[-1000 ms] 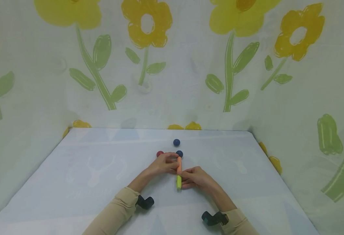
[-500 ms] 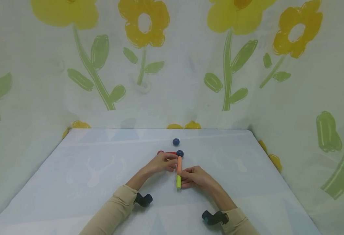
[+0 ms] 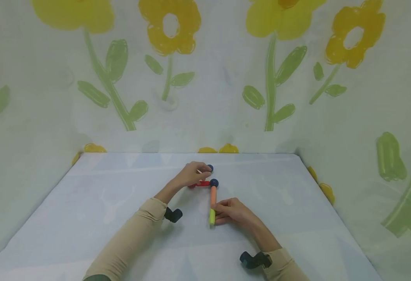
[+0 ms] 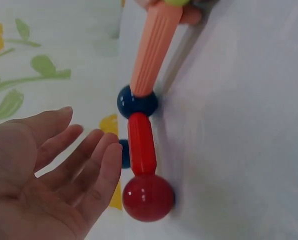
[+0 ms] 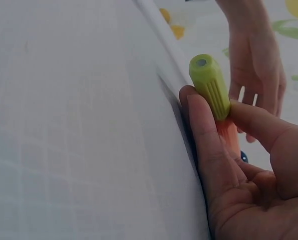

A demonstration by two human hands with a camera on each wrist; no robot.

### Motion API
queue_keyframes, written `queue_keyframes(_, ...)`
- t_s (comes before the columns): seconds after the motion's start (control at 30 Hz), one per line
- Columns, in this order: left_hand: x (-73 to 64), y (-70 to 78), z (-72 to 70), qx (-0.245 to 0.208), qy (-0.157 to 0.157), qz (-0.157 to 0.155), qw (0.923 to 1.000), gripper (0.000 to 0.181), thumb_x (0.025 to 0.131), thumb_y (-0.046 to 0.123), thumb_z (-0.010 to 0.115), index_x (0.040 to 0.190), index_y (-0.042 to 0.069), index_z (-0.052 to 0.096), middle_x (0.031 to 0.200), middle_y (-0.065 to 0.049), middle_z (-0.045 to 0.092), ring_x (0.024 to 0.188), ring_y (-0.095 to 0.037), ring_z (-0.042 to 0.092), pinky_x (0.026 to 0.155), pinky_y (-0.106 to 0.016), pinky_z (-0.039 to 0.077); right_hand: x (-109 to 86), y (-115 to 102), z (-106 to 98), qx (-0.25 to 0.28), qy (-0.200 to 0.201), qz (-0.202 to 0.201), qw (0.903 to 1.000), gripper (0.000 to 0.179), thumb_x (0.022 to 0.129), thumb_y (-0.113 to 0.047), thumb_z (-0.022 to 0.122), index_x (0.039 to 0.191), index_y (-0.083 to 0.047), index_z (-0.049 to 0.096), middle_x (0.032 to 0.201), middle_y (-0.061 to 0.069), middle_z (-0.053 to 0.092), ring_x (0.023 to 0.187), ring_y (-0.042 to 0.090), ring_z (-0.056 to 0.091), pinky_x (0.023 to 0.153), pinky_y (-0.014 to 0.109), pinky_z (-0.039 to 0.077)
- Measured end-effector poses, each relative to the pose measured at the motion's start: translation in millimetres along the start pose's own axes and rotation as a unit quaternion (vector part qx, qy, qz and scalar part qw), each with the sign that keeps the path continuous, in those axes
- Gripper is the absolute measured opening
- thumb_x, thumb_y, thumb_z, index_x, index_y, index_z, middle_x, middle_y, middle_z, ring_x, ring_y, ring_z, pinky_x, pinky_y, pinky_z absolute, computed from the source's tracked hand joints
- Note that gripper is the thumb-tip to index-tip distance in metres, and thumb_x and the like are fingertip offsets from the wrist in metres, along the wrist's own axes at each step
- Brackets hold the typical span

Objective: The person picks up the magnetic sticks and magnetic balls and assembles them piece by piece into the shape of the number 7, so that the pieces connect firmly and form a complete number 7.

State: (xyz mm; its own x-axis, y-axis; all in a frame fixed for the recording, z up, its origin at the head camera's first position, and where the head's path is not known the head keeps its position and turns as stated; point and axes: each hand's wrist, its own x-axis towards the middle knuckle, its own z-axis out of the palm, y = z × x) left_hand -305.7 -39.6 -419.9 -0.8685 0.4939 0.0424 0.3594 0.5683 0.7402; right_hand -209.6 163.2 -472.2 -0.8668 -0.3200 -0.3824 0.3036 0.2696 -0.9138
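My right hand (image 3: 236, 211) pinches a yellow-green magnetic stick (image 5: 212, 89) between thumb and fingers; a metal disc shows in its end. An orange stick (image 4: 156, 47) runs on from it to a dark blue ball (image 4: 137, 102). From that ball a red stick (image 4: 142, 142) leads off to the left, ending in a red ball (image 4: 148, 198). My left hand (image 3: 192, 174) is above the red stick in the head view, its fingers loosely spread and holding nothing. Its fingertips overlap a second blue ball (image 3: 210, 168), which stands apart, farther back.
All the pieces lie around the middle of a pale tabletop (image 3: 128, 234). A flower-printed curtain (image 3: 219, 89) rises behind the far edge and along both sides. Each wrist carries a black camera mount (image 3: 256, 260).
My left hand has left the orange stick and moved away from me toward the farther blue ball, uncovering the red stick. My right hand keeps its grip on the yellow-green stick.
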Motion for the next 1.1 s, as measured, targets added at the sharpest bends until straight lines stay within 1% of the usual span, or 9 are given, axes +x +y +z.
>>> queue_keyframes(0.1,5.8,-3.2,-2.4,0.006,0.015,-0.021,0.9996,0.029,0.096,0.023,0.064,0.12,0.007,0.067,0.112,-0.013,0.07,0.085,-0.02,0.068,0.071,-0.028,0.058,-0.3,-2,1,-0.008,0.004,0.006,0.9999,0.05,0.092,-0.034,0.068,0.124,0.004,0.063,0.094,0.008,0.073,0.08,0.014,0.072,0.073,0.027,0.059)
queue_keyframes(0.27,16.4,-9.2,-4.0,0.025,0.031,-0.068,0.9969,0.031,0.094,0.027,0.065,0.121,0.012,0.066,0.11,-0.012,0.068,0.085,-0.022,0.067,0.069,-0.027,0.057,-1.6,-3,1,-0.01,0.006,0.005,0.9999,0.051,0.092,-0.034,0.068,0.124,0.005,0.063,0.095,0.008,0.074,0.08,0.015,0.072,0.073,0.028,0.059)
queue_keyframes(0.4,23.7,-15.3,-4.6,0.029,0.036,-0.091,0.9948,0.032,0.093,0.026,0.067,0.122,0.012,0.064,0.111,-0.012,0.068,0.086,-0.021,0.066,0.068,-0.027,0.056,-1.0,-2,0,-0.005,0.005,0.001,1.0,0.05,0.092,-0.034,0.067,0.123,0.005,0.063,0.094,0.008,0.074,0.08,0.015,0.072,0.073,0.028,0.059)
queue_keyframes(0.57,30.6,-24.0,-2.3,0.034,0.028,-0.105,0.9934,0.034,0.093,0.026,0.068,0.123,0.012,0.063,0.114,-0.012,0.068,0.088,-0.02,0.065,0.07,-0.027,0.055,-1.0,-1,0,0.006,-0.003,-0.003,1.0,0.048,0.094,-0.032,0.066,0.123,0.006,0.063,0.093,0.008,0.074,0.08,0.014,0.073,0.074,0.028,0.059)
queue_keyframes(0.7,36.8,-27.9,1.8,0.031,0.025,-0.113,0.9928,0.037,0.092,0.026,0.069,0.125,0.012,0.062,0.117,-0.013,0.067,0.09,-0.021,0.065,0.073,-0.029,0.055,-1.4,-1,-1,0.014,-0.005,-0.007,0.9999,0.048,0.094,-0.032,0.066,0.122,0.007,0.063,0.092,0.008,0.074,0.08,0.014,0.073,0.074,0.028,0.059)
queue_keyframes(0.9,44.9,-33.9,9.4,0.038,0.025,-0.127,0.9909,0.041,0.088,0.027,0.074,0.124,0.013,0.062,0.118,-0.012,0.068,0.092,-0.021,0.064,0.076,-0.03,0.054,-2.5,-2,0,0.006,-0.002,-0.005,1.0,0.05,0.092,-0.036,0.067,0.121,0.005,0.064,0.093,0.008,0.074,0.08,0.015,0.073,0.073,0.028,0.059)
queue_keyframes(1.0,46.5,-33.0,11.1,0.043,0.03,-0.137,0.9893,0.043,0.086,0.03,0.075,0.124,0.014,0.063,0.117,-0.011,0.067,0.096,-0.022,0.063,0.078,-0.031,0.053,-3.1,-2,0,0.002,-0.003,-0.005,1.0,0.052,0.092,-0.037,0.067,0.122,0.005,0.063,0.094,0.008,0.074,0.08,0.015,0.073,0.073,0.028,0.059)
queue_keyframes(1.1,47.3,-27.4,10.3,0.036,0.033,-0.149,0.9877,0.046,0.084,0.031,0.077,0.125,0.015,0.062,0.118,-0.011,0.067,0.099,-0.024,0.062,0.081,-0.034,0.053,-3.0,-2,1,-0.001,0.002,-0.005,1.0,0.052,0.092,-0.037,0.067,0.122,0.005,0.063,0.093,0.008,0.074,0.08,0.015,0.073,0.073,0.028,0.059)
